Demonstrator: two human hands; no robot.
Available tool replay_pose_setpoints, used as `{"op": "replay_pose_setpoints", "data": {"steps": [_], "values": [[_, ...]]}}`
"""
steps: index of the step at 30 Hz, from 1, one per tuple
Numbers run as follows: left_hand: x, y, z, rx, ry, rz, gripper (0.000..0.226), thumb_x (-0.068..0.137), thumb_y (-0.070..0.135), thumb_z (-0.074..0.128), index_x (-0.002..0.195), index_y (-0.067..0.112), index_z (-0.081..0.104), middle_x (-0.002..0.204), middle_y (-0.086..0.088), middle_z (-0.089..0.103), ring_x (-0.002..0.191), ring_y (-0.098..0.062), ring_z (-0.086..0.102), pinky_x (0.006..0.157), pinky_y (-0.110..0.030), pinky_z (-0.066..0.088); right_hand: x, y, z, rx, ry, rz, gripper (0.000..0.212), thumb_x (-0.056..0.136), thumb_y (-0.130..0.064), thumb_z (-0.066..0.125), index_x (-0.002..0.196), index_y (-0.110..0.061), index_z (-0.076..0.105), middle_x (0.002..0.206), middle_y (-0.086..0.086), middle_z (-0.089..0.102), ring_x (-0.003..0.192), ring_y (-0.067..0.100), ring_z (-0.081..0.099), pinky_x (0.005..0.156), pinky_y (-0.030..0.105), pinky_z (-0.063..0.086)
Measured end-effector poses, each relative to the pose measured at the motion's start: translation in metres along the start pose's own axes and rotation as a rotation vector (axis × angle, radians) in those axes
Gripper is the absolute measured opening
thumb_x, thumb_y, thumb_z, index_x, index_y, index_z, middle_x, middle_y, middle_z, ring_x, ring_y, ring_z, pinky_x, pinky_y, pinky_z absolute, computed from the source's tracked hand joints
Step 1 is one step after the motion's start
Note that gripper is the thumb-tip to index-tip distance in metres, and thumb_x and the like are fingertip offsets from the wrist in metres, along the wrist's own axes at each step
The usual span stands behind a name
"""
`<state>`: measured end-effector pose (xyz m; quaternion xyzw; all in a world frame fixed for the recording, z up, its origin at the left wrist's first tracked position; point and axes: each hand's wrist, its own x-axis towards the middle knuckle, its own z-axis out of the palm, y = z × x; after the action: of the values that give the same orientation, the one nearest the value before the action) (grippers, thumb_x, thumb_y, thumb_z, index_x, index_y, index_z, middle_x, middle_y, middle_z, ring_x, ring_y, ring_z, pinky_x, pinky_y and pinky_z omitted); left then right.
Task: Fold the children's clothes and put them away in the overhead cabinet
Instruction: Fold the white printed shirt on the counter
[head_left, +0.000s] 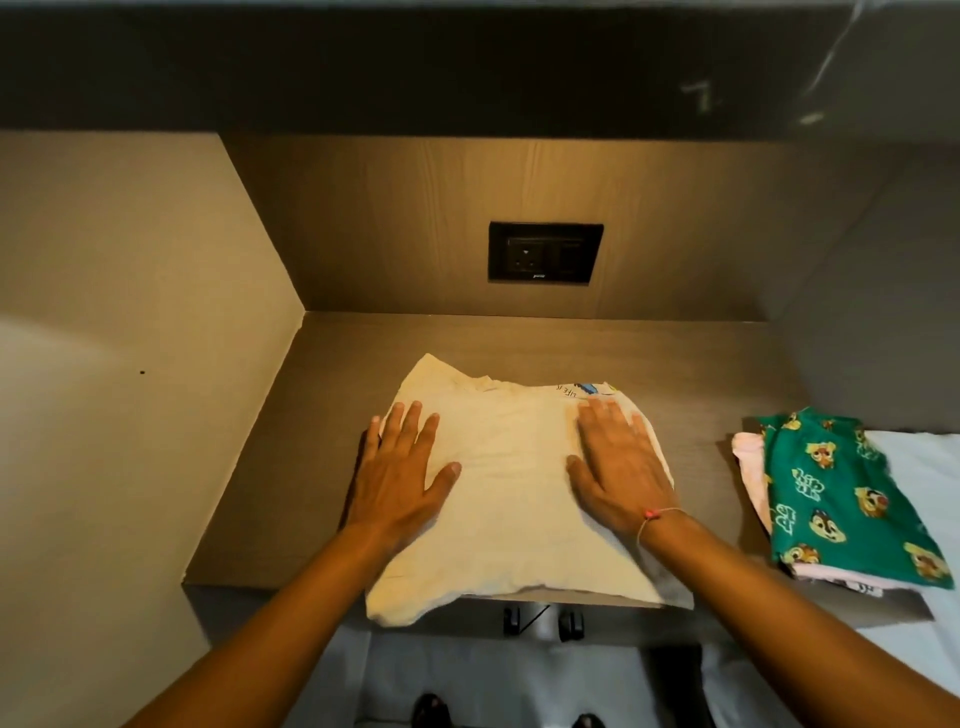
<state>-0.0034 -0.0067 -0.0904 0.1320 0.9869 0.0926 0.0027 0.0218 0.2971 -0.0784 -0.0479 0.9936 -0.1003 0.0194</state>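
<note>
**Two hands, one garment on the desk.** The left hand (402, 470) lay flat, fingers straight and slightly spread, on the left edge of a single folded cream T-shirt (506, 499). The shirt lay at the middle of the desk (322, 415), its near hem overhanging the desk's front edge. The right hand (615, 465) — a thin thread bracelet (652, 519) at its wrist — pressed flat on the shirt's right half, fingers straight and close together. The shirt's print showed only as a strip at its far right corner, the lettering too small to read in full. By the desk's right edge lay one pile: a green cartoon-print garment (841, 499) over a pink garment (750, 467), the latter mostly hidden — any further layers could not be counted.
</note>
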Motion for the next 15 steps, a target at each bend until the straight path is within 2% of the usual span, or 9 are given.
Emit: {"op": "replay_pose_setpoints", "data": {"steps": [4,6,10,13,15], "values": [[0.046,0.027,-0.005,0.036,-0.018,0.071,0.074,0.095,0.066,0.010,0.157,0.026,0.007,0.165,0.000,-0.003,0.150,-0.019,-0.012,0.117,-0.036,-0.018,0.037,-0.039,-0.003,0.005,-0.079,-0.220,0.066,0.100,-0.050,0.025,0.156,-0.019,0.010,0.163,0.004,0.009,0.151,0.024,0.005,0.121,0.039,0.002],[0.069,0.026,-0.003,0.064,-0.083,0.041,0.075,0.095,0.066,0.010,0.157,0.024,0.006,0.165,-0.003,-0.002,0.151,-0.023,-0.008,0.119,-0.040,-0.012,0.055,-0.037,0.001,-0.051,-0.105,-0.183,0.068,0.099,-0.054,0.023,0.156,-0.018,0.011,0.164,0.005,0.009,0.151,0.025,0.003,0.121,0.042,0.001],[0.088,-0.003,0.002,0.114,-0.151,-0.043,0.078,0.093,0.072,0.011,0.157,0.029,0.000,0.165,-0.003,-0.007,0.151,-0.026,-0.008,0.115,-0.042,-0.011,0.071,0.011,0.006,-0.086,-0.075,0.032,0.073,0.096,-0.063,0.013,0.156,-0.022,0.003,0.164,0.001,0.001,0.151,0.021,-0.005,0.122,0.045,-0.003],[0.090,-0.011,0.006,0.129,-0.130,-0.028,0.077,0.092,0.073,0.009,0.156,0.031,0.000,0.165,-0.002,-0.007,0.151,-0.027,-0.008,0.113,-0.041,-0.013,0.071,0.033,0.010,-0.120,-0.067,0.021,0.073,0.093,-0.066,0.003,0.155,-0.027,-0.002,0.164,-0.001,-0.004,0.150,0.018,-0.011,0.121,0.046,-0.007],[0.090,-0.010,0.005,0.131,-0.116,-0.017,0.077,0.092,0.072,0.008,0.156,0.031,0.000,0.165,-0.003,-0.007,0.151,-0.027,-0.008,0.113,-0.041,-0.015,0.073,0.032,0.009,-0.109,-0.059,0.010,0.073,0.094,-0.065,0.005,0.155,-0.025,-0.001,0.164,0.000,-0.003,0.150,0.019,-0.011,0.121,0.046,-0.007]]}}
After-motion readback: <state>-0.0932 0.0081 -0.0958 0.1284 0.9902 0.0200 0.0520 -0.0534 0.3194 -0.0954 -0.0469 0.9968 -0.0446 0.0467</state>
